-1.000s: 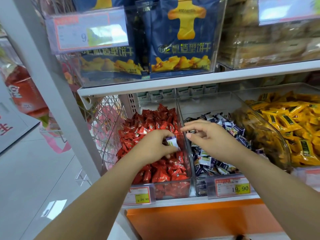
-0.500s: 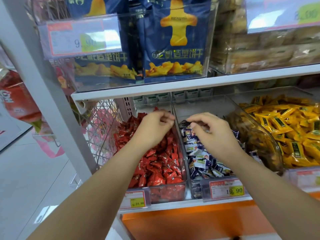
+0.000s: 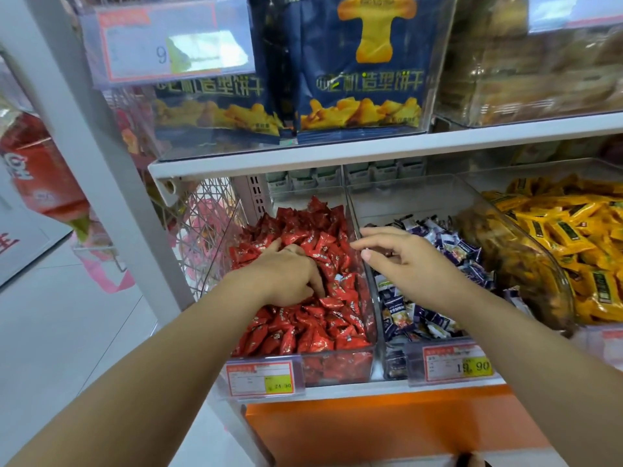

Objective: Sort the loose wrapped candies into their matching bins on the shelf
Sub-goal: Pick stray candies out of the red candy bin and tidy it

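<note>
Head view: your left hand (image 3: 286,274) lies palm-down in the red candies (image 3: 303,332), fingers dug into the pile, so I cannot tell whether they pinch a stray. Your right hand (image 3: 414,264), at its 3 o'clock, hovers over the divider (image 3: 371,291), fingers loosely spread and holding nothing. Rake shallowly, and lift any odd wrapper clear of that wall before crossing to the blue-and-white bin (image 3: 394,364) at 3 o'clock.
</note>
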Available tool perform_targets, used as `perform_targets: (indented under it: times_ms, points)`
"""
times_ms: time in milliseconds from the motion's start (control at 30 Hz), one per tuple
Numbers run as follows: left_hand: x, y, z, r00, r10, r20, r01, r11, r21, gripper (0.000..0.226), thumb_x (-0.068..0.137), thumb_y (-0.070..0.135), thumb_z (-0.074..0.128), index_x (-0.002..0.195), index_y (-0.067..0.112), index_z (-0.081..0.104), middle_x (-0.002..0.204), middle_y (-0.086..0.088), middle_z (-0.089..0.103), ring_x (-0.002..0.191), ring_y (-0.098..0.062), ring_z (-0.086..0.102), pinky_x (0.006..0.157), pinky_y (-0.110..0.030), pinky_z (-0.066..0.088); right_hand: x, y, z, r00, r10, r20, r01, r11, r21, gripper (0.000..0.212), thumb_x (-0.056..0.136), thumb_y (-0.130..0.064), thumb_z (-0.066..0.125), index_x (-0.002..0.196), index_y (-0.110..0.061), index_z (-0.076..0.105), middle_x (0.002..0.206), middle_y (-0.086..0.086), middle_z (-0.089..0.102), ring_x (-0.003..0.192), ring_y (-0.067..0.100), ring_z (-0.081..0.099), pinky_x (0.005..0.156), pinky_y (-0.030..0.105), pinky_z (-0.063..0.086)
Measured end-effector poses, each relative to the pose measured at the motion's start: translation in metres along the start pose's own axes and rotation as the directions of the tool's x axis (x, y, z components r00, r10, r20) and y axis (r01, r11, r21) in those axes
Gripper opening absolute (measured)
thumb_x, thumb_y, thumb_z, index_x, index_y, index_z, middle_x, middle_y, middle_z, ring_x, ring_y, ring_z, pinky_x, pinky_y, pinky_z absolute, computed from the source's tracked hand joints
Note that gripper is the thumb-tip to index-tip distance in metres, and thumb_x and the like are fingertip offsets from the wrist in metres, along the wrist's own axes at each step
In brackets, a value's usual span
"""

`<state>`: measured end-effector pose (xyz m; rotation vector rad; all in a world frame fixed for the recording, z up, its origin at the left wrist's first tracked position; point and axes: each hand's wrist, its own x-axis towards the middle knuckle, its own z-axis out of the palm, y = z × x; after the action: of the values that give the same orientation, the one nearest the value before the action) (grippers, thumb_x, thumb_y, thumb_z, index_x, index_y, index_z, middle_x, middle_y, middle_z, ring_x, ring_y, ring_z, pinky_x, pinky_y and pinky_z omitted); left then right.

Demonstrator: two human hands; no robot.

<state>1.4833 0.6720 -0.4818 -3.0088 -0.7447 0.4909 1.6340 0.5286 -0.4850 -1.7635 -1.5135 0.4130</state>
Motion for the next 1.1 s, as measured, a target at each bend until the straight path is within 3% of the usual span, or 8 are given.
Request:
perform_targets:
  times_ms: [100,167,233,400,500,800,1000,1100]
  points:
    - [-0.004,-0.003,-0.004,1.0,-0.007,0.018,0.01,0.992,-0.127,0.028,0.09,0.024,0.051,0.102,0.043,0.068,0.128,0.019,0.055,0.134,-0.011,0.03,0.116,-0.054,0.004,0.0,0.0,0.0,1.0,0.004,0.005,-0.004,1.0,0.009,0.026,0.096,-0.027,0.049,0.116,-0.032,0.064,0.137,-0.014,0.046,0.101,-0.007,0.049,0.096,0.018,0.036]
    - [-0.004,-0.001,-0.01,0.996,-0.016,-0.088,-0.003,0.977,-0.215,0.024,0.089,0.024,0.053,0.098,0.039,0.069,0.118,0.018,0.062,0.12,-0.01,0.047,0.113,-0.042,0.022,0.0,0.0,0.001,1.0,0.001,0.002,-0.001,1.0,0.012,0.025,0.096,-0.026,0.05,0.116,-0.032,0.064,0.136,-0.014,0.046,0.096,-0.008,0.051,0.09,0.011,0.036]
    - [-0.001,0.006,-0.014,0.982,-0.026,-0.188,-0.016,0.975,-0.221,0.023,0.09,0.027,0.054,0.105,0.038,0.067,0.116,0.015,0.063,0.116,-0.013,0.05,0.109,-0.036,0.027,0.001,0.0,0.001,1.0,0.005,0.0,-0.005,1.0,0.016,0.025,0.096,-0.026,0.05,0.116,-0.031,0.065,0.136,-0.014,0.047,0.095,-0.008,0.052,0.086,0.006,0.035]
    - [0.015,0.017,0.001,0.995,-0.075,-0.061,0.073,0.997,-0.028,0.036,0.097,0.038,0.045,0.132,0.039,0.051,0.136,0.001,0.052,0.139,-0.023,0.025,0.116,-0.049,0.003,0.001,0.001,0.001,1.0,0.013,0.003,-0.013,1.0,0.019,0.025,0.095,-0.026,0.05,0.115,-0.033,0.064,0.138,-0.014,0.045,0.101,-0.001,0.055,0.094,0.017,0.041]
    - [0.02,0.015,0.003,0.995,-0.094,-0.041,0.093,0.995,-0.024,0.048,0.093,0.034,0.053,0.139,0.039,0.041,0.139,-0.004,0.048,0.14,-0.024,0.02,0.116,-0.052,0.002,0.001,0.002,0.001,1.0,0.017,0.005,-0.017,1.0,0.023,0.025,0.095,-0.027,0.05,0.115,-0.035,0.064,0.138,-0.015,0.044,0.102,0.0,0.055,0.094,0.019,0.042]
    - [0.022,0.017,0.007,0.99,-0.109,-0.089,0.103,0.993,-0.065,0.052,0.083,0.04,0.065,0.132,0.037,0.049,0.13,-0.006,0.053,0.138,-0.025,0.023,0.116,-0.053,-0.001,0.0,0.001,0.0,1.0,0.022,0.019,-0.023,0.999,0.026,0.026,0.096,-0.028,0.049,0.117,-0.034,0.063,0.14,-0.014,0.043,0.106,0.003,0.055,0.094,0.019,0.042]
    - [0.013,0.013,0.007,0.986,-0.09,-0.137,0.07,0.987,-0.144,0.042,0.082,0.036,0.066,0.122,0.034,0.054,0.109,0.003,0.06,0.128,-0.02,0.036,0.117,-0.052,-0.002,0.001,0.001,0.0,0.999,0.024,0.021,-0.024,0.999,0.026,0.026,0.095,-0.029,0.05,0.118,-0.033,0.063,0.141,-0.014,0.043,0.105,0.002,0.055,0.092,0.016,0.041]
    - [0.006,0.014,0.006,0.981,-0.095,-0.172,0.052,0.97,-0.239,0.037,0.081,0.035,0.067,0.116,0.037,0.054,0.085,0.007,0.061,0.11,-0.016,0.045,0.117,-0.049,-0.002,0.001,0.002,0.0,1.0,0.023,0.02,-0.023,0.999,0.025,0.026,0.096,-0.029,0.05,0.118,-0.034,0.062,0.141,-0.014,0.043,0.104,0.002,0.055,0.094,0.019,0.043]
